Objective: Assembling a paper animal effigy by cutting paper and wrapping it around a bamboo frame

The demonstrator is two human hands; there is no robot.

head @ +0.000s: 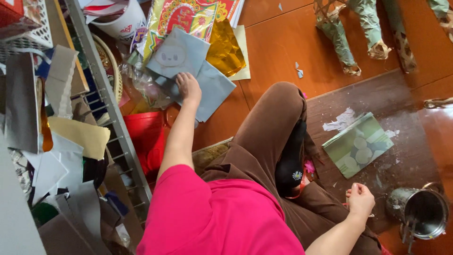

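Seated on the wooden floor (283, 42), you press the spread fingers of your left hand (188, 86) onto a stack of grey-blue paper sheets (188, 66), pinching nothing yet, with gold foil (225, 49) just beyond. Your right hand (361, 199) rests curled shut by your knee; what it grips, you cannot tell. A green patterned booklet (357, 144) and paper scraps (340, 121) ahead suggest cutting is underway, the sheets still uncut.

Grey-blue paper (188, 59), faint face print perhaps; green dotted booklet (357, 144).
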